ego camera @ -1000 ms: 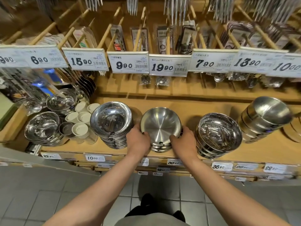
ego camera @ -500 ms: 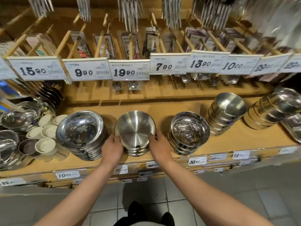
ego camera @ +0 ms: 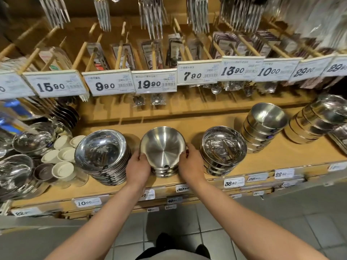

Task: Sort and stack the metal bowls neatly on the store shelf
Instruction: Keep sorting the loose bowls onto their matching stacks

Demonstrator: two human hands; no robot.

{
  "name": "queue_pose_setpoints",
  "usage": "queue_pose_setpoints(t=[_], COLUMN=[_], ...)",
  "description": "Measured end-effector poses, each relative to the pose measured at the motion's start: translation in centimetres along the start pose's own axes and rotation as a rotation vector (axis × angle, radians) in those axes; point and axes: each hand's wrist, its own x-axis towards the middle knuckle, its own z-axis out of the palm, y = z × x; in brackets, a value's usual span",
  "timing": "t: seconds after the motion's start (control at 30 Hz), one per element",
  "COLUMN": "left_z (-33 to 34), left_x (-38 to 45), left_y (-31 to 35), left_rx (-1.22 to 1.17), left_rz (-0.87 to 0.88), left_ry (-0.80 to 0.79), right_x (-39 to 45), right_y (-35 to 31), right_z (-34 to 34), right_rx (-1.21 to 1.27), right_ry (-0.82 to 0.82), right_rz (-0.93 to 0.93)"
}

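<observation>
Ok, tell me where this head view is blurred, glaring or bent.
Head view: motion blur smears the hanging utensils at top right; the wide lens bows the price-tag row; overhead light glares off the mirror-finish bowl stack; the brushed bowl between left hand and right hand is sharp.

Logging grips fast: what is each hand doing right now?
Left hand: grips the left rim of the brushed bowl stack.
Right hand: grips the stack's right rim.
</observation>
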Motion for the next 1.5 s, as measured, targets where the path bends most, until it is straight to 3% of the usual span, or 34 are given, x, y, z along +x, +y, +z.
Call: queue_pose_setpoints(t=[0.5, 1.0, 1.17, 1.33, 1.5], left_z=[-0.1, -1.1, -2.1, -0.5, 3.3], left_x=[0.7, -2.3, -6.0, -8.1, -8.7], left_y=[1.7, 0.7, 1.8, 3.8, 3.0], left_rx=[0.314, 0.069, 0.118, 0.050, 0.014], left_rz=[0.025, -0.076, 0.067, 0.186, 0.105], left_ry=[0.066, -0.051, -0.055, -0.153, -0.285], right_x=[0.3, -2.0, -4.4, -5.3, -5.8], right_y=[-0.8, -1.5, -2.0, -0.1, 4.1], right_z=[-0.9, -1.7, -5.6, -12.0, -17.4], right_rx=[-0.114, 0.008, 0.076, 0.242, 0.443], right_ry=[-0.031, -0.105, -0.100, 0.021, 0.126], right_rz=[0.006, 0.124, 0.069, 0.118, 0.177])
